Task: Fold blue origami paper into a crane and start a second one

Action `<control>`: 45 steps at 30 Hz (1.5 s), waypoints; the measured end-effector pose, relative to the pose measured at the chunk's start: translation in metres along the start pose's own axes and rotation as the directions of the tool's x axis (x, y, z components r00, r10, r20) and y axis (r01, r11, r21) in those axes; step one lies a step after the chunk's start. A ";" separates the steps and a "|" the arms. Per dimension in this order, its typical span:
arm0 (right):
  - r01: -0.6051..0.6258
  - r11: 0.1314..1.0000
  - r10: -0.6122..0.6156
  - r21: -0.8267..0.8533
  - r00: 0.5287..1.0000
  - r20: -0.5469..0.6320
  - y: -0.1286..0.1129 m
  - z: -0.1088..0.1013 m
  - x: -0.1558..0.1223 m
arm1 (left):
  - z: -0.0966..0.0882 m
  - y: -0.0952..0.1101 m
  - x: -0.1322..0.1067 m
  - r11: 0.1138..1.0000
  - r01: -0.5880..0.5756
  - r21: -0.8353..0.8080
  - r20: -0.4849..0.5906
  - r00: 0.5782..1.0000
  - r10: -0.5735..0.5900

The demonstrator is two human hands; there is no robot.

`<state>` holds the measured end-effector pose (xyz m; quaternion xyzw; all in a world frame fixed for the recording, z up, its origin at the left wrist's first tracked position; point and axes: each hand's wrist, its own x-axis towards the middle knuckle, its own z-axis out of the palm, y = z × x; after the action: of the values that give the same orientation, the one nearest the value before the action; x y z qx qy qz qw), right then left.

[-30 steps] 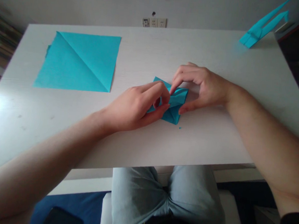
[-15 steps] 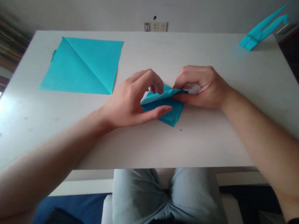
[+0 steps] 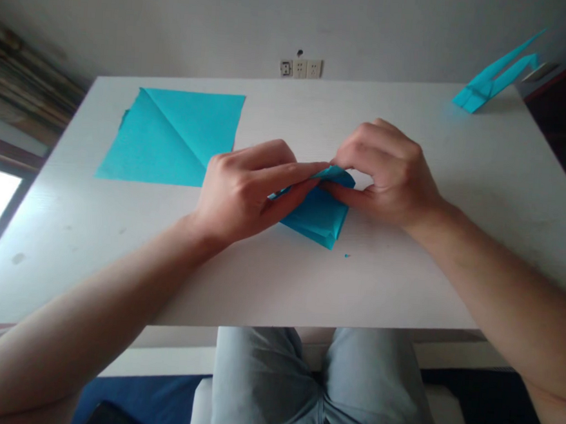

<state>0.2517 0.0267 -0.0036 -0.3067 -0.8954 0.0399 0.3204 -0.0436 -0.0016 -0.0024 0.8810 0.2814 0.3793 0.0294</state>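
A small piece of folded blue paper (image 3: 319, 213) is between my hands above the middle of the white table (image 3: 277, 289). My left hand (image 3: 253, 187) pinches its upper edge between thumb and fingers, coming from the left. From the other side, my right hand (image 3: 385, 171) grips the same edge, thumb in front and fingertips behind. The two sets of fingertips nearly meet at the top of the paper. Its lower layers hang slightly apart toward me, and its left end is hidden behind my left hand.
Flat blue paper (image 3: 192, 125) with a diagonal crease lies at the back left. A folded blue paper figure with long points (image 3: 480, 93) stands at the back right corner. A tiny blue scrap (image 3: 347, 256) lies nearby. Wall sockets (image 3: 300, 68) are behind the table.
My left thumb and fingers have closed onto the paper's upper edge, where they were apart before. The upper flap has shifted under my fingertips. The whole view has tilted slightly.
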 end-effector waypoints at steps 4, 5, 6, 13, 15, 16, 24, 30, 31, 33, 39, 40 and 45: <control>0.001 0.997 -0.016 -0.081 0.982 -0.186 -0.005 -0.005 0.003 | 0.000 0.002 0.002 0.998 0.064 0.020 -0.053 0.997 -0.062; 0.023 0.991 -0.045 -0.129 0.984 -0.170 -0.008 -0.008 0.003 | 0.000 0.002 0.002 0.996 0.082 0.027 -0.063 0.995 -0.080; 0.083 0.981 -0.105 -0.178 0.987 -0.119 -0.010 -0.012 0.004 | 0.000 0.003 0.003 0.995 0.095 0.037 -0.066 0.993 -0.093; 0.260 0.963 -0.230 -0.065 0.928 0.292 -0.010 -0.004 -0.003 | 0.000 0.010 0.002 0.978 0.179 -0.106 0.053 0.983 -0.174; 0.201 0.979 -0.186 -0.016 0.929 0.319 -0.005 0.003 -0.006 | -0.002 0.007 0.003 0.958 0.225 -0.176 0.044 0.974 -0.221; 0.173 0.985 -0.164 0.000 0.932 0.323 -0.003 0.006 -0.007 | -0.003 0.003 0.004 0.952 0.251 -0.175 0.019 0.968 -0.251; 0.032 0.998 -0.013 -0.045 0.929 0.370 -0.002 0.007 -0.010 | -0.005 -0.048 0.011 0.868 0.491 0.072 0.233 0.838 -0.493; -0.021 0.997 0.047 -0.073 0.921 0.386 -0.008 0.010 -0.007 | -0.007 -0.046 0.012 0.853 0.522 0.006 0.357 0.796 -0.489; -0.029 0.995 0.063 -0.093 0.921 0.385 -0.010 0.011 -0.006 | -0.006 -0.045 0.012 0.854 0.521 0.003 0.351 0.799 -0.489; -0.014 0.990 0.067 -0.141 0.922 0.381 -0.014 0.013 -0.004 | -0.004 -0.045 0.011 0.850 0.527 -0.001 0.341 0.799 -0.495; 0.158 0.978 -0.098 -0.135 0.925 0.368 -0.024 0.020 0.002 | -0.010 -0.044 0.014 0.836 0.548 -0.022 0.395 0.773 -0.497; 0.170 0.978 -0.114 -0.123 0.923 0.368 -0.025 0.021 0.003 | -0.014 -0.045 0.015 0.840 0.542 -0.034 0.432 0.766 -0.477; 0.185 0.974 -0.140 -0.132 0.946 0.292 -0.024 0.023 0.001 | -0.027 -0.050 0.019 0.850 0.518 -0.090 0.550 0.738 -0.392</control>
<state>0.2244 0.0108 -0.0151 -0.2471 -0.9543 -0.0148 0.1673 -0.0752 0.0454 0.0162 0.8424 0.4240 0.1428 0.3004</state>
